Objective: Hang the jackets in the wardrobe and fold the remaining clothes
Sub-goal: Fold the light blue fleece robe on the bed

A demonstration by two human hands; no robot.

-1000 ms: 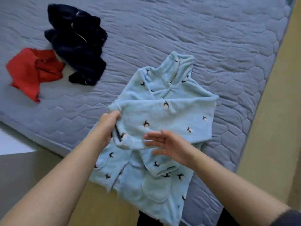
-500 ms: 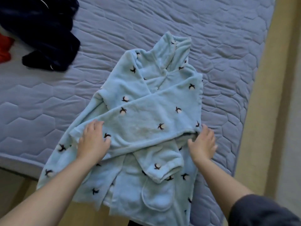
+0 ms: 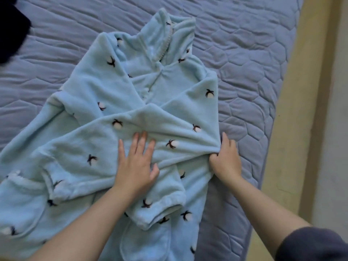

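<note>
Fleece top on bed; dark garment far left

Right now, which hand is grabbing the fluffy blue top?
The right hand: its fingers curl round the edge of the blue top and bunch it, while the left hand lies flat on it, fingers spread.

Dark grey sleeve above the bare right forearm
</note>
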